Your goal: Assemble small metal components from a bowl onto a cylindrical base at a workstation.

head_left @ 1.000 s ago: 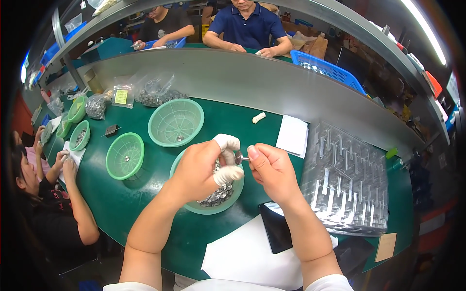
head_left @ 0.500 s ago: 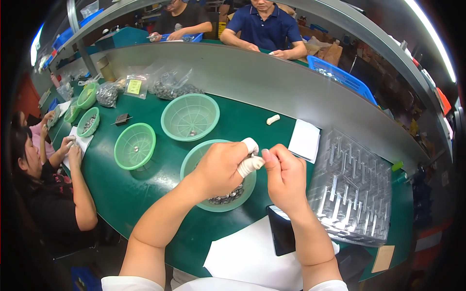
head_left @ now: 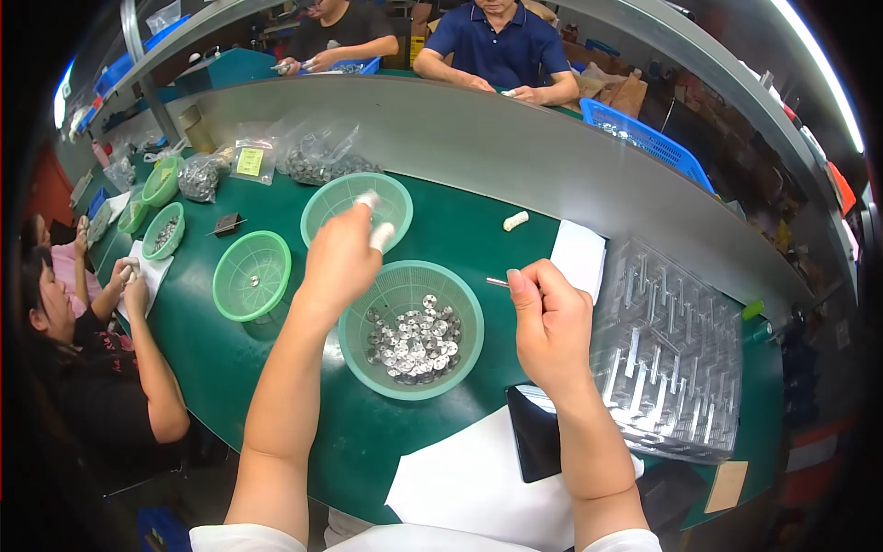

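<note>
My left hand [head_left: 342,258], its thumb and a fingertip in white cloth cots, reaches over the far pale green basket [head_left: 402,198]. Its covered tips stand apart, slightly blurred, with no part visible between them. In my closed right hand [head_left: 556,327] is a thin metal rod [head_left: 498,281], its end sticking out to the left past the thumb. Below and between both hands, a nearer green basket [head_left: 474,345] holds many small round metal parts with holes [head_left: 418,345]. At the left, a brighter green basket [head_left: 223,293] contains a couple of small metal pieces [head_left: 255,281].
A clear plastic tray stack [head_left: 667,359] with metal strips stands right, beside white paper [head_left: 578,253]. A phone [head_left: 533,437] lies on a white sheet [head_left: 451,483]. Bagged parts [head_left: 322,164] line the grey partition [head_left: 478,129]. Co-workers sit left and beyond it.
My left hand has moved away from my right, up and left to the far basket. The rod in my right hand and the parts in the nearer basket have come into plain view.
</note>
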Available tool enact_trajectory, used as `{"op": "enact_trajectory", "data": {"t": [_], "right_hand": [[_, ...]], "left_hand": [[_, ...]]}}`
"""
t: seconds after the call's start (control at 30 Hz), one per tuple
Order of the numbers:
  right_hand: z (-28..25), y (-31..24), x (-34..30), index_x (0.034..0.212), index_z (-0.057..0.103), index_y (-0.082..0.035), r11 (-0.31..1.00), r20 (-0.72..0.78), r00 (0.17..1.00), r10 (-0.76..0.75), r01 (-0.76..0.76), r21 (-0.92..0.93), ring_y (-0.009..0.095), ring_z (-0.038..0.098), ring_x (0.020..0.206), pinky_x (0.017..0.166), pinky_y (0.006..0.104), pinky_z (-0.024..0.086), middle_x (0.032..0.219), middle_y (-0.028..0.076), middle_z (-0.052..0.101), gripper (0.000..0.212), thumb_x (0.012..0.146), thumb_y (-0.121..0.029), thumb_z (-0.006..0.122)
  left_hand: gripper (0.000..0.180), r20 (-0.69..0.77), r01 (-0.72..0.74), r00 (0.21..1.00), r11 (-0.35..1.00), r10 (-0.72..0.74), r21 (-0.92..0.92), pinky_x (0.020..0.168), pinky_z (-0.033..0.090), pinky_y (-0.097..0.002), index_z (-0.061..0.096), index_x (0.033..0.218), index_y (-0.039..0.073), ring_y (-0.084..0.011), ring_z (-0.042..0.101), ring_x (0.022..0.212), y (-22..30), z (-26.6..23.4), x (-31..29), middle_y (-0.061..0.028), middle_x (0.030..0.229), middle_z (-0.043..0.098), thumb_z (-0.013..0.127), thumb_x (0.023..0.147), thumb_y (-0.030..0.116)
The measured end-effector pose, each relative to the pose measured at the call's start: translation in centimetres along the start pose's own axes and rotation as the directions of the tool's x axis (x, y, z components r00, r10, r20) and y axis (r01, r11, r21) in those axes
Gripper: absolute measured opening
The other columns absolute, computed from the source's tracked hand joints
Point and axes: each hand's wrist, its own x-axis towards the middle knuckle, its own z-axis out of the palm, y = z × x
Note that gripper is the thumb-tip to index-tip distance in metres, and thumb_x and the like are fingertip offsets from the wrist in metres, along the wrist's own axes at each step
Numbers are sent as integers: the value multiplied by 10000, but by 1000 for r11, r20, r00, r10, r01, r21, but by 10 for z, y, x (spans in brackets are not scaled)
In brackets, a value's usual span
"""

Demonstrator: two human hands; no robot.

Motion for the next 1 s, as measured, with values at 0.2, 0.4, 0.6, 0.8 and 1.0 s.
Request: {"op": "enact_trajectory", "data": {"t": [0.2,0.4,0.6,0.8,1.0], "right_hand": [[-4,-2,-2,806,567,-18,999,45,999,24,-26,45,45,353,528,477,247,282,562,-29,451,291,1041,-183,616],[-5,-7,-2,805,566,-21,997,71,997,36,-41,69,44,360,526,478,243,291,563,-33,456,284,1038,-174,620],[-5,-5,0,804,568,-23,993,78,995,55,-62,99,42,356,525,472,241,284,561,-33,452,275,1040,-157,618],[-3,-1,0,807,570,-18,995,84,996,36,-44,95,44,346,527,469,248,285,563,-33,442,276,1036,-159,628],[-5,-3,-1,806,572,-16,994,88,995,57,-64,84,48,347,528,468,250,288,562,-25,442,277,1035,-161,629]], "left_hand": [[537,779,-407,570,913,262,-9,858,548,-472,690,1165,54,-370,688,1004,48,7,-40,-193,1012,714,854,727,318],[318,806,-517,519,855,285,30,743,567,-449,738,1015,92,-355,716,867,61,36,-65,-144,916,728,718,702,38],[215,673,-403,655,912,343,-73,765,561,-432,767,909,83,-345,706,848,44,6,-37,-148,861,725,770,698,42],[110,505,155,816,735,282,-660,721,566,-285,736,1010,-50,-139,703,785,57,-12,-26,-82,888,754,719,914,1],[94,497,397,840,378,217,-836,685,550,-263,741,1003,-20,-141,700,761,62,-13,-29,-88,875,750,686,938,19]]}}
